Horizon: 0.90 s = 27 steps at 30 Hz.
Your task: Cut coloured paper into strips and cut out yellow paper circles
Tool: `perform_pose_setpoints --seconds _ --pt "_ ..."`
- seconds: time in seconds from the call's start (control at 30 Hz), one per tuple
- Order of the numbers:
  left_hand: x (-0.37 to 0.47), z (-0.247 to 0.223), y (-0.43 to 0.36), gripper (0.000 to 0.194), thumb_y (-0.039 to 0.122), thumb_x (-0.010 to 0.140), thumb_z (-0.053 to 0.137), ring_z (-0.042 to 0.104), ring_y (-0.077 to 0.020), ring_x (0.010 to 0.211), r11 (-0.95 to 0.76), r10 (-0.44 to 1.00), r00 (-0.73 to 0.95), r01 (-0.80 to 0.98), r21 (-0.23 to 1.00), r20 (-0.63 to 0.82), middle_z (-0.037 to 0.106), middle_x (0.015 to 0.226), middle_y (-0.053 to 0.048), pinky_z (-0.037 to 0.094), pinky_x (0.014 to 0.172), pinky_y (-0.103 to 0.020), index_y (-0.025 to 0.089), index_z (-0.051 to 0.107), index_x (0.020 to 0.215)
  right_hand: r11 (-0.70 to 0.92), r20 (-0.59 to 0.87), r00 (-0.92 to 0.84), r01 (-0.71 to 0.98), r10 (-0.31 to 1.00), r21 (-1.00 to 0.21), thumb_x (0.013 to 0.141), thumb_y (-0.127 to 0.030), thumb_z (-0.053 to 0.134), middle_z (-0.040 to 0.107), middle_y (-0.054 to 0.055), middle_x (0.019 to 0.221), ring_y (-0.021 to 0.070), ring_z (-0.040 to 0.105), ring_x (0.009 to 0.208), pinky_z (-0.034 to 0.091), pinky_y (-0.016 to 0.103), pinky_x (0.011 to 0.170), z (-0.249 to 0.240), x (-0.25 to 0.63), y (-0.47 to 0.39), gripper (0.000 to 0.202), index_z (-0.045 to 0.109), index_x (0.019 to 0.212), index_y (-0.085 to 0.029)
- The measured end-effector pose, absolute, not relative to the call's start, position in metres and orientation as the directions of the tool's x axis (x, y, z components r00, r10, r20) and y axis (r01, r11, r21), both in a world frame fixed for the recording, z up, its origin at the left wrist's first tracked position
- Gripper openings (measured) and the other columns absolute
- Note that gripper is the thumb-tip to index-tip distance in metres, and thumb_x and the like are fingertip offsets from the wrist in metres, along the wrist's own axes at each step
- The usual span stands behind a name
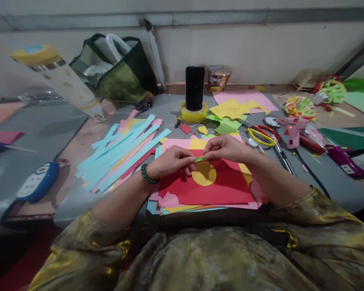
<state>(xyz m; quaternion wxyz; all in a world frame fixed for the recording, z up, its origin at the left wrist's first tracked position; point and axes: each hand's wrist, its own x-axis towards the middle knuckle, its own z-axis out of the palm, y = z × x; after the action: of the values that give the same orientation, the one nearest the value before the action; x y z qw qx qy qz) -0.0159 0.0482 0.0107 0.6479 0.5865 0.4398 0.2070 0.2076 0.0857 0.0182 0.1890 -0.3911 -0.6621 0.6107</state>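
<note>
Between my two hands a small green paper strip (199, 159) is pinched, one end in each. My left hand (172, 163), with a dark green bead bracelet (148, 173) at its wrist, grips the left end between thumb and fingertips. The right end sits in the pinch of my right hand (226, 148). Just below them a yellow paper circle (204, 176) lies on a red paper sheet (182, 192). That sheet tops a stack of coloured papers, with a pink scrap (169, 199) at its lower left corner.
Cut paper strips (124, 151) lie at left. Behind stand a phone (194, 89) in a yellow tape roll (194, 113) and a noodle cup (218, 79). At right are yellow-handled scissors (262, 136), a pink glue gun (293, 131) and its cord. A tall bottle (69, 89) stands far left.
</note>
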Motion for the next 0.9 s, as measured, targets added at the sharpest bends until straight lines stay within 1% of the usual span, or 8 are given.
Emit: perform_pose_setpoints --seconds 0.1,0.23,0.3,0.43,0.7,0.8,0.87,0.9 --pt "-0.019 0.012 0.049 0.034 0.046 0.080 0.078 0.068 -0.0145 0.053 0.188 0.805 0.515 0.247 0.951 -0.293 0.073 0.069 -0.007 0.056 0.047 -0.022 0.013 0.069 0.072 -0.040 -0.217 -0.580 0.303 0.785 -0.952 0.062 -0.051 0.086 0.071 0.003 0.065 0.0137 0.067 0.060 0.053 0.024 0.058 0.024 0.213 0.089 0.040 0.068 0.072 -0.016" --pt "-0.015 0.012 0.048 0.037 0.048 0.078 0.079 0.069 -0.0147 0.052 0.167 0.793 0.539 0.259 0.951 -0.286 0.072 0.065 -0.006 0.056 0.047 -0.021 0.013 0.069 0.071 0.088 -0.152 -0.571 0.370 0.807 -0.925 0.069 -0.059 0.079 0.068 0.002 0.061 0.0123 0.063 0.056 0.045 0.021 0.050 0.024 0.204 0.081 0.045 0.069 0.068 -0.016" --pt "-0.013 0.012 0.046 0.037 0.049 0.077 0.080 0.069 -0.0146 0.051 0.182 0.791 0.537 0.250 0.951 -0.293 0.073 0.066 -0.006 0.055 0.047 -0.021 0.013 0.070 0.073 0.111 -0.154 -0.606 0.377 0.780 -0.919 0.067 -0.060 0.080 0.065 0.000 0.056 0.0110 0.059 0.053 0.043 0.021 0.048 0.022 0.198 0.076 0.045 0.069 0.066 -0.016" --pt "-0.014 0.014 0.047 0.039 0.051 0.078 0.079 0.068 -0.0146 0.050 0.190 0.786 0.540 0.252 0.949 -0.301 0.074 0.069 -0.007 0.055 0.046 -0.021 0.014 0.069 0.071 0.062 -0.193 -0.635 0.356 0.748 -0.932 0.066 -0.058 0.081 0.063 -0.001 0.052 0.0110 0.059 0.049 0.046 0.022 0.048 0.023 0.200 0.077 0.043 0.067 0.064 -0.017" --pt "-0.035 0.025 0.053 0.043 0.056 0.067 0.084 0.068 -0.0144 0.054 0.143 0.851 0.466 0.238 0.961 -0.242 0.074 0.068 -0.007 0.052 0.050 -0.021 0.016 0.067 0.067 0.015 -0.205 -0.569 0.358 0.796 -0.934 0.062 -0.051 0.086 0.061 -0.002 0.049 0.0085 0.054 0.045 0.046 0.021 0.046 0.042 0.218 0.087 0.039 0.066 0.063 -0.017" --pt "-0.034 0.029 0.053 0.048 0.059 0.061 0.085 0.063 -0.0108 0.053 0.167 0.921 0.339 0.101 0.981 -0.192 0.071 0.072 -0.002 0.050 0.051 -0.020 0.018 0.066 0.076 0.024 -0.087 -0.451 0.235 0.888 -0.972 0.061 -0.055 0.084 0.060 -0.002 0.050 0.0076 0.052 0.043 0.047 0.021 0.046 0.041 0.206 0.079 0.044 0.062 0.061 -0.018" --pt "-0.028 0.028 0.050 0.053 0.057 0.055 0.087 0.061 -0.0097 0.054 0.164 0.942 0.292 0.027 0.986 -0.165 0.070 0.078 0.000 0.050 0.052 -0.021 0.019 0.067 0.086 0.048 0.021 -0.329 0.075 0.944 -0.996 0.061 -0.064 0.080 0.060 -0.004 0.050 0.0085 0.054 0.043 0.049 0.022 0.046 0.035 0.192 0.071 0.050 0.058 0.062 -0.020" --pt "-0.023 0.027 0.049 0.055 0.056 0.052 0.089 0.060 -0.0100 0.055 0.152 0.946 0.286 0.022 0.988 -0.151 0.068 0.079 0.001 0.050 0.052 -0.022 0.019 0.068 0.087 0.053 0.040 -0.312 0.033 0.949 -0.998 0.062 -0.068 0.077 0.062 -0.003 0.052 0.0096 0.056 0.044 0.051 0.023 0.048 0.030 0.185 0.067 0.052 0.057 0.065 -0.021"
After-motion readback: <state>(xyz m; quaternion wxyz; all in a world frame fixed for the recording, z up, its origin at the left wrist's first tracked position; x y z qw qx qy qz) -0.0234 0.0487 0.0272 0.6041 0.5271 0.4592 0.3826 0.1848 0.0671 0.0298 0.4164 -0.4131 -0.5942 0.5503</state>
